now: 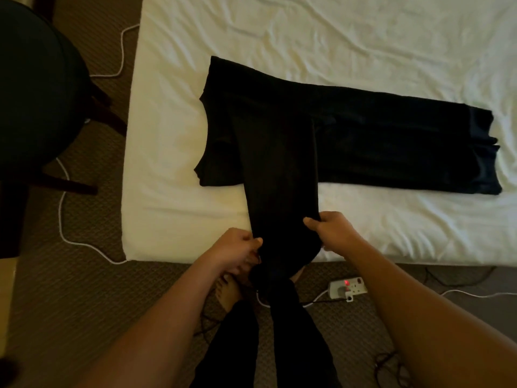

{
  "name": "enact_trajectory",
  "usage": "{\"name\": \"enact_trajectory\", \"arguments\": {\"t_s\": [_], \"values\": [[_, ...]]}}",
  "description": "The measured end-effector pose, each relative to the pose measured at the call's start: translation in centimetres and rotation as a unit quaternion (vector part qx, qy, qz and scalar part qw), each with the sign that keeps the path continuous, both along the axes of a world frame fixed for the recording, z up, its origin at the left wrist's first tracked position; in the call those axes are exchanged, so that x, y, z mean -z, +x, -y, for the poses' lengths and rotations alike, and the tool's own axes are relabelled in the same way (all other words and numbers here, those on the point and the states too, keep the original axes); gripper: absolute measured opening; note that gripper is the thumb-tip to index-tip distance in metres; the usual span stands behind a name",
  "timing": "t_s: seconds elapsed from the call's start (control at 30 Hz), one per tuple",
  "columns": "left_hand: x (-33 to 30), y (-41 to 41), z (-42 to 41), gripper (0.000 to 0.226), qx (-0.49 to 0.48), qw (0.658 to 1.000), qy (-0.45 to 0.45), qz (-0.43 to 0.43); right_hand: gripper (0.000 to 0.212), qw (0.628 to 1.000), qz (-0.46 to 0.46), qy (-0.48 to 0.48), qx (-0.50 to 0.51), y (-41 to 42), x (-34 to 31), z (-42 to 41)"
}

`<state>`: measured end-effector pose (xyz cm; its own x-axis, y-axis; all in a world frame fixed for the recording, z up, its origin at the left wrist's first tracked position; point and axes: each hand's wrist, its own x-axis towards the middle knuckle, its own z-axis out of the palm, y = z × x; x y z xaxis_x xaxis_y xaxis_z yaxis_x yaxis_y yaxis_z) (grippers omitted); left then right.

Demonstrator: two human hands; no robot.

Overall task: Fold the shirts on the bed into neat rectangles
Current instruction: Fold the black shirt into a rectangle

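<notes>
A black shirt point(363, 147) lies across the white bed point(335, 37), its body stretched out to the right. One long sleeve point(279, 186) runs from the shirt toward me and hangs over the bed's near edge. My left hand point(240, 247) pinches the sleeve's left edge at the bed's edge. My right hand point(333, 233) grips the sleeve's right edge, thumb on top. The sleeve's end is hidden among my dark trousers below.
A dark round chair point(36, 88) stands on the carpet left of the bed. A white cable point(63, 217) loops over the floor there. A white power strip point(348, 288) with a red light lies by my feet, and dark wires point(389, 362) lie at lower right.
</notes>
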<state>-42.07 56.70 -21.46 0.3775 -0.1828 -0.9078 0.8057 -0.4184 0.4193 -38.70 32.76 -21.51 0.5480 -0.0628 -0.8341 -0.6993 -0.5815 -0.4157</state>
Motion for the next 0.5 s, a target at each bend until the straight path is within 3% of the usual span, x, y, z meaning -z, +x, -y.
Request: {"name": "enact_trajectory", "arguments": {"t_s": [0.1,0.23,0.33,0.4,0.43,0.5], "values": [[0.0,2.9,-0.8,0.032,-0.040,0.997,0.022,0.070,0.043,0.990,0.093,-0.095,-0.052,1.1,-0.1,0.0],[-0.5,7.3,-0.8,0.040,-0.130,0.965,0.107,0.199,0.030,0.982,0.165,-0.069,0.053,4.3,-0.2,-0.7],[-0.9,10.0,-0.7,0.031,-0.028,0.893,0.249,0.375,0.025,0.957,0.250,-0.140,-0.049,6.9,0.1,-1.0],[-1.1,12.1,-0.7,0.030,0.031,0.850,0.294,0.436,0.023,0.936,0.307,-0.156,-0.075,9.2,0.1,-1.1],[-1.0,13.3,-0.7,0.034,0.043,0.852,0.297,0.429,0.024,0.935,0.314,-0.147,-0.076,10.4,0.2,-1.2],[-0.5,15.8,-0.6,0.042,0.005,0.893,0.271,0.359,0.030,0.955,0.279,-0.096,-0.031,13.1,0.6,-1.4]]}}
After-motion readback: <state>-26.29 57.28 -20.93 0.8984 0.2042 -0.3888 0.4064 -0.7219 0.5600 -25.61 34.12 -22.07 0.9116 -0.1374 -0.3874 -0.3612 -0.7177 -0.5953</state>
